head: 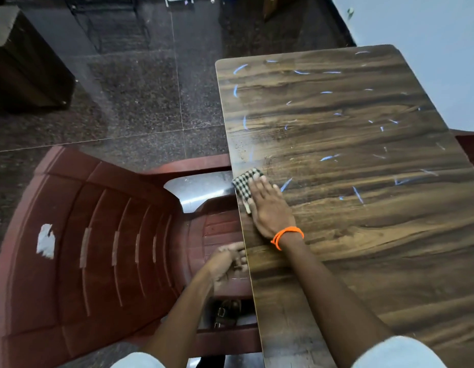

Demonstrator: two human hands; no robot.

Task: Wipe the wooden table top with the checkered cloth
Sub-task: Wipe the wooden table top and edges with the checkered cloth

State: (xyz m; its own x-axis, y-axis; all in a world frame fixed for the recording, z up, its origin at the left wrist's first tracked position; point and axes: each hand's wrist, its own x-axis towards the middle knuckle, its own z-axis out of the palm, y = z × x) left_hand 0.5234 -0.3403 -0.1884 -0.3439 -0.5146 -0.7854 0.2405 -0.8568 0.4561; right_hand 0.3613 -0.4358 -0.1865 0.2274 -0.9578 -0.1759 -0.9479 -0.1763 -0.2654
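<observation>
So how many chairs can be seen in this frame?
1 for certain: a red plastic chair left of the wooden table. A red edge past the table's right side may be a second.

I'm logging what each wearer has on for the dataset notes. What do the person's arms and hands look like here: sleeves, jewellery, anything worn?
Both forearms are bare. Light, pale sleeves show only at the bottom edge of the view, one on each upper arm. The right hand has an orange thread band, wound in several strands, around its wrist. The left hand and its wrist show no band, ring or watch. No gloves on either hand.
</observation>
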